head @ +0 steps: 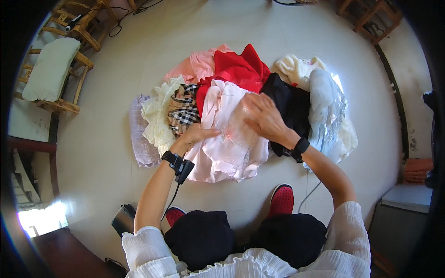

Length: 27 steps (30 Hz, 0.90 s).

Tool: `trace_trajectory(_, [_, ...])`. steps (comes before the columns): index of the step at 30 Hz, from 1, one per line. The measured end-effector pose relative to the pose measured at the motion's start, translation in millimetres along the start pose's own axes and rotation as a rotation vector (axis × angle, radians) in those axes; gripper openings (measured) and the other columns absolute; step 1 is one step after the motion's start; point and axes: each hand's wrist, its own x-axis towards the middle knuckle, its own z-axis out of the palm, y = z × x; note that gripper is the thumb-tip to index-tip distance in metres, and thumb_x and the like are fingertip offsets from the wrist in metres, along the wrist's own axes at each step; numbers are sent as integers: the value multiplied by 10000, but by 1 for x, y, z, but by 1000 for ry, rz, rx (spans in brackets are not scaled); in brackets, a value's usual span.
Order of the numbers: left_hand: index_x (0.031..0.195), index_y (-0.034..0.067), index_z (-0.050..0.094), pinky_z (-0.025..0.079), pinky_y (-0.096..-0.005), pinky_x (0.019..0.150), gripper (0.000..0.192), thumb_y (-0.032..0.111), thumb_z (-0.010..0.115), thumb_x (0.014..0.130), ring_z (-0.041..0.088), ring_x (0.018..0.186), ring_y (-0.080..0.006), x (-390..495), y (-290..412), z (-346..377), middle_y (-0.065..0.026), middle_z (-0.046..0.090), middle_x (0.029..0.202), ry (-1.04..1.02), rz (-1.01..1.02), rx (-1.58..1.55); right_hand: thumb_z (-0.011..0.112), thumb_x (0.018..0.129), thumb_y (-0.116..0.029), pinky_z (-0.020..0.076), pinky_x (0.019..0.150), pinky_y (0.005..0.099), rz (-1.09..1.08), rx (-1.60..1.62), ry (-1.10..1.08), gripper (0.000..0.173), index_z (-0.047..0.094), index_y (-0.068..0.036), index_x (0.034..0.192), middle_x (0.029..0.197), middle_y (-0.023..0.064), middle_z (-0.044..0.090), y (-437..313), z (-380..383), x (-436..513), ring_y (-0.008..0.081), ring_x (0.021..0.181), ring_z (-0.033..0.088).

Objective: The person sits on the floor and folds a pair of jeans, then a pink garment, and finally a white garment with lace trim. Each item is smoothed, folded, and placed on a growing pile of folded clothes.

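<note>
A pale pink button-front shirt (222, 156) lies on top of the clothes in front of me. My left hand (195, 137) is at its left side, with the thumb across the cloth. The other fingers are mostly hidden, so a grip cannot be confirmed. Blurred, my right hand (267, 118) is over the shirt's upper right part, fingers spread and nothing seen in them. Behind the shirt is a bright red garment (241, 66). A checked garment (184, 111) lies to its left, and a black garment (290, 107) to its right.
Farther left are a cream lacy garment (158, 114) and a lilac one (142, 135). Pink cloth (194, 66) is at the back. Fluffy white clothing (299, 67) and a pale grey-blue sheer garment (323, 104) lie right. A cushioned wooden chair (52, 69) stands left.
</note>
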Motion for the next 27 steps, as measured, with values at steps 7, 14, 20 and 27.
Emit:
trace_trajectory(7, [1012,-5,659,474,-254,771,409,233,789,707,612,846,-137,3,-6,-3,-60,658,949,26,-31,36,706,708,-372,398,956,364,408,142,-295,738,431,2,1281,1196,224,528,29,-9,39,352,1122,511])
trace_trajectory(14, [1065,8,634,473,-225,785,375,193,747,759,610,864,-113,2,-4,1,-48,650,972,-5,22,110,706,696,-284,445,774,319,490,456,-551,449,587,23,1003,946,169,602,26,-42,59,278,871,579])
trace_trajectory(20, [1052,-7,634,464,-230,800,349,179,734,774,599,900,-110,-12,7,7,-51,649,989,-41,60,127,603,718,-141,467,696,382,192,314,-119,258,577,10,925,910,161,596,-6,-84,67,337,821,593])
trace_trajectory(27, [1222,-21,494,478,-299,869,558,214,738,778,589,982,-164,-27,15,17,-91,595,1115,-73,165,-71,610,747,-65,488,770,341,196,137,-15,210,613,-25,953,963,129,623,-26,-113,86,319,851,612])
